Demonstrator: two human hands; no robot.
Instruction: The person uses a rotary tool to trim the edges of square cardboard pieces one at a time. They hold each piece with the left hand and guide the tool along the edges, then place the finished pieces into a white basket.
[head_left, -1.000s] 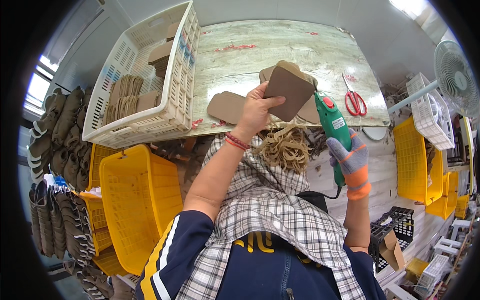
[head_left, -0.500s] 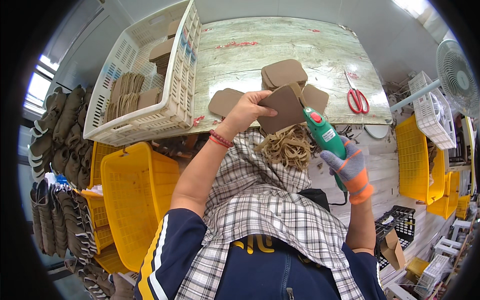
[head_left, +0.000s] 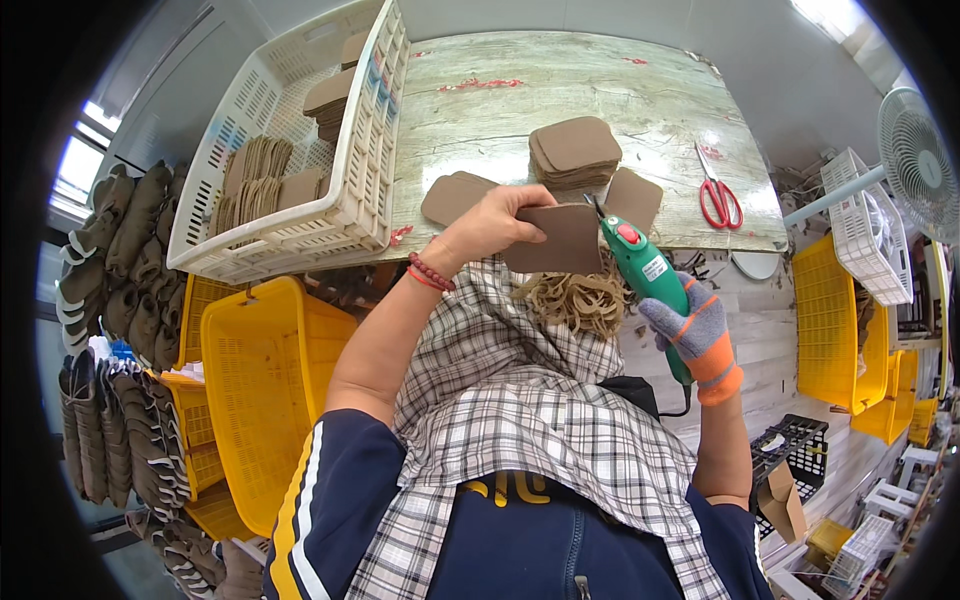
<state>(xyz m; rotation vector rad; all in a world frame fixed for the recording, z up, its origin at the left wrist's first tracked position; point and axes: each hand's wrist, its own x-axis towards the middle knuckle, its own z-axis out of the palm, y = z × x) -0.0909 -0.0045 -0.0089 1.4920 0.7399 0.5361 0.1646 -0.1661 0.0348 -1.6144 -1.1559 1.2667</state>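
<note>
My bare left hand [head_left: 503,222] pinches a brown, flat pad with rounded corners [head_left: 562,241] by its left side, over my lap. In my gloved right hand [head_left: 694,325] is a green handheld electric cutter [head_left: 645,265] with a red button and a cord. Its dark tip points up beside the pad's upper right corner; whether they touch I cannot tell. Just beyond lies a stack of similar pads [head_left: 577,147] on the table, with more pads to its left [head_left: 455,198] and a pad to its right [head_left: 635,197]. Below the held pad, curled brown trimmings [head_left: 580,303] are heaped on my checked apron.
Red-handled scissors [head_left: 720,203] lie on the table [head_left: 480,115] at the right. A white crate [head_left: 362,190] with stacked pads stands at the left. Below it is a yellow bin [head_left: 255,400]. A fan [head_left: 915,160] and yellow crates [head_left: 828,320] are on the right.
My left hand has turned the pad and shifted it slightly left. The strip along the pad's upper right edge no longer shows. The cutter has moved slightly left.
</note>
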